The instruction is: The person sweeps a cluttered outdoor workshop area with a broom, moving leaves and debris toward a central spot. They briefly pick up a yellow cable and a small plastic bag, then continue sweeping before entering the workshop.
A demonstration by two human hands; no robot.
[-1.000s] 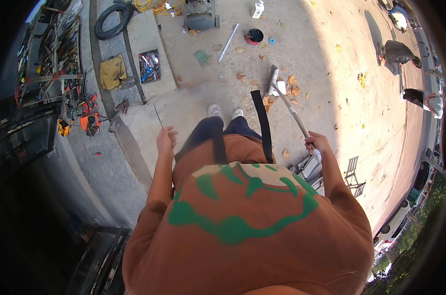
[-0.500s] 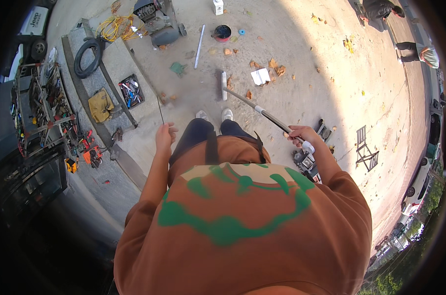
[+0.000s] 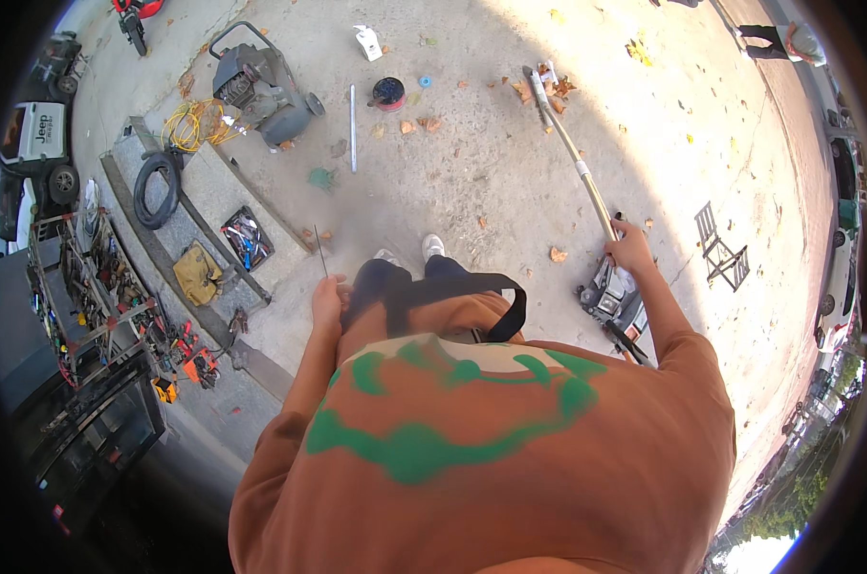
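My right hand [image 3: 625,249], at right of my body, is closed on a long pale metal pole [image 3: 582,167] whose head [image 3: 540,86] rests out on the concrete among dry leaves [image 3: 564,88]. Below that hand lies grey and black machinery [image 3: 605,292], partly hidden by my arm. At left, my left hand [image 3: 329,297] grips a thin dark rod [image 3: 320,251], which sticks up from its fingers. A black strap [image 3: 515,306] loops at my waist over the brown clothing.
An air compressor [image 3: 256,91], yellow hose [image 3: 189,124], tire tube [image 3: 153,187], tray of tools [image 3: 247,234] and tool rack [image 3: 98,277] occupy the left. A paint bucket [image 3: 388,94] and white rod [image 3: 353,129] lie ahead. A folding chair [image 3: 718,249] and person [image 3: 778,40] are at right.
The pole has swung outward, its head now farther away and to the right. My right hand moved forward. The view shifted, showing more at the upper left.
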